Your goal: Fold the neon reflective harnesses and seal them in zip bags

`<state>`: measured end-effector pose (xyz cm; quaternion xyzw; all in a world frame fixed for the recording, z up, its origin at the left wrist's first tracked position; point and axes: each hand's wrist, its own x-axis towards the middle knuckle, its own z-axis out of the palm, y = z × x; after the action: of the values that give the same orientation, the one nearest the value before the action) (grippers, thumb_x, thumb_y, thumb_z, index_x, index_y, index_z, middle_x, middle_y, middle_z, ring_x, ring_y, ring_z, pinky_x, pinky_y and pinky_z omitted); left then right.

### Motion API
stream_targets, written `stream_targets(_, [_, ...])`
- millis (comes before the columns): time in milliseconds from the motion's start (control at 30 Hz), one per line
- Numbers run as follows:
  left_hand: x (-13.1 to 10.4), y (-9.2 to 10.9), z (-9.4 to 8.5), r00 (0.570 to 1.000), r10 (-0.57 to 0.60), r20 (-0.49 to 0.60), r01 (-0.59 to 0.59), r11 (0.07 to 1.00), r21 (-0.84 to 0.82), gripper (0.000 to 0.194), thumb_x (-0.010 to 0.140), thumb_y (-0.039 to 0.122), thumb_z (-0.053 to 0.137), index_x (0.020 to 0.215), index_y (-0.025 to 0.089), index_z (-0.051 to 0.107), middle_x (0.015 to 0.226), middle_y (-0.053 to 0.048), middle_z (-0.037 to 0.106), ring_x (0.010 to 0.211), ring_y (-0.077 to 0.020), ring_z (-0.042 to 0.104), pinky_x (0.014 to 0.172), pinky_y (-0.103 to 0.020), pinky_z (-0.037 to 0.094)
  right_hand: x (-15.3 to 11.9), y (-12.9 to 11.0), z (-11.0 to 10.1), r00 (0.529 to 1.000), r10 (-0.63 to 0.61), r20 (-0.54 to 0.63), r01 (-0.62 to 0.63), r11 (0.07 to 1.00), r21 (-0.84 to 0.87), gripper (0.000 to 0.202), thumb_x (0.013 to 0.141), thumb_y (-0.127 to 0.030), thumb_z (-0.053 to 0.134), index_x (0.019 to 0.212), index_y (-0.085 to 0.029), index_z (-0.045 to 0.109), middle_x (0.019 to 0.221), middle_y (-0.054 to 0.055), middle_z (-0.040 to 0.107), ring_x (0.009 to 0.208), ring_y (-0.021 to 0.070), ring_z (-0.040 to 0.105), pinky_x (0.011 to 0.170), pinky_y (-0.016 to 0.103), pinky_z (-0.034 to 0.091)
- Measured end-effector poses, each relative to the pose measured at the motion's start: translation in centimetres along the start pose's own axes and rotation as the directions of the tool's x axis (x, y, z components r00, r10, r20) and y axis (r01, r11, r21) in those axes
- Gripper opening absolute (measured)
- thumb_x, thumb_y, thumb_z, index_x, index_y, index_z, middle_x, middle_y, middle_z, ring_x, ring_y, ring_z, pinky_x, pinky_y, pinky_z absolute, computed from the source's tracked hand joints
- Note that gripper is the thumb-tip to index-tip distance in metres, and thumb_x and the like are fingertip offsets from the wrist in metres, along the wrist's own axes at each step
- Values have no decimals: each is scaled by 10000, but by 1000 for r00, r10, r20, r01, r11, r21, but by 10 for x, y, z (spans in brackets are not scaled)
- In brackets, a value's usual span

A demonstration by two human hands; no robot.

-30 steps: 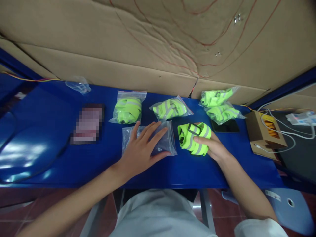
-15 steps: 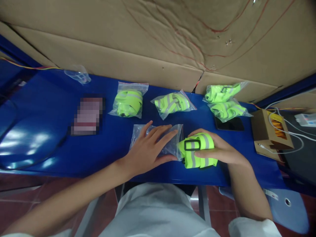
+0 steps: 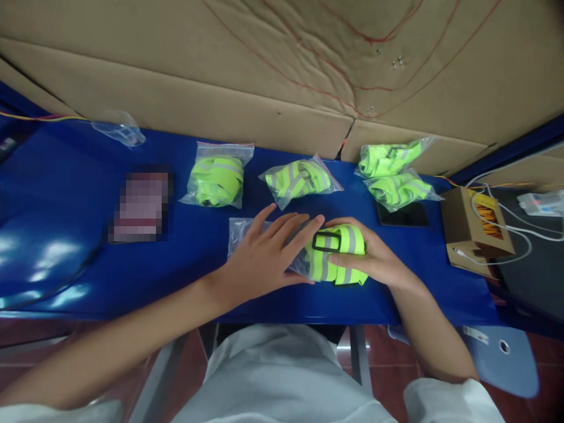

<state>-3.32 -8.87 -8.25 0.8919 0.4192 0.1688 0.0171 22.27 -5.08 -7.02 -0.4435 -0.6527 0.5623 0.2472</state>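
Note:
My right hand is wrapped round a folded neon-yellow strap with grey stripes and a black buckle. The strap's left end sits at the mouth of a clear plastic bag lying flat on the blue table. Over the bag lies my left hand, fingers spread, its thumb and index finger at the bag's mouth beside the strap. Most of the bag is hidden under this hand.
Behind my hands are bagged neon straps: one at left, one in the middle, two stacked at right over a dark phone. A cardboard box and white cables stand at right; an empty clear bag lies far left.
My right hand has moved left with the strap, whose left end now reaches into the bag's mouth. My left hand stays spread over the bag. The whole view has shifted slightly.

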Motion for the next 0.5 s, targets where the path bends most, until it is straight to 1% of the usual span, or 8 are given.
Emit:
stream_targets(67, [4,1,1,999,-21,31,22,999,-41,1102,825,665,733,1632,154,185,1447,-184,607,1306,-331,601,1186,-509,358,0,1,0,999,-35,-24,34,999,-37,538,798,-400,850,1274,-312,615,1229,15,670,1062,236,651,870,337,546])
stream_targets(133, [7,2,5,998,-47,49,50,997,-66,1101,815,661,746,1626,163,192,1411,-168,630,1248,-320,634,1108,-457,439,2,4,2,994,-65,-84,61,997,-56,472,813,-386,838,1232,-309,635,1239,10,664,1086,236,642,876,327,537])
stream_targets(200, [8,2,10,997,-62,43,64,996,-61,1064,828,636,749,1617,175,206,1418,-155,623,1235,-322,636,1071,-445,462,4,6,5,989,-52,-141,49,998,-26,410,811,-362,837,1172,-297,654,1170,2,680,1039,226,651,835,312,538])
stream_targets(267, [8,3,15,997,-66,29,68,997,-42,1045,841,605,753,1613,172,197,1433,-155,608,1231,-327,633,1049,-448,471,6,8,9,986,-2,-169,7,1000,30,398,805,-344,838,1149,-288,647,1064,-10,688,935,204,655,765,294,535])
stream_targets(333, [8,5,18,996,-86,27,86,996,-17,1035,858,552,759,1616,168,170,1432,-158,605,1209,-327,640,1017,-444,484,7,9,14,986,42,-163,-31,997,68,414,805,-349,836,1155,-278,626,985,-17,678,860,186,643,714,281,529])
stream_targets(367, [9,7,19,994,-100,33,100,995,-4,1023,869,514,761,1618,166,158,1427,-161,606,1199,-327,643,1002,-440,489,7,9,16,988,53,-143,-42,996,80,428,808,-363,834,1165,-276,615,971,-17,672,842,181,639,700,277,528])
stream_targets(433, [9,12,18,991,-121,58,119,992,26,991,884,404,758,1622,167,141,1420,-164,607,1195,-329,643,993,-438,490,6,10,20,995,48,-91,-41,995,86,448,818,-402,827,1184,-271,603,995,-8,671,848,179,640,705,277,532])
stream_targets(500, [10,17,16,990,-110,87,105,993,50,973,876,291,750,1625,178,139,1419,-160,605,1205,-331,636,1009,-445,480,6,10,23,996,34,-84,-26,996,85,416,832,-438,814,1156,-268,616,984,-7,671,835,173,635,699,273,528])
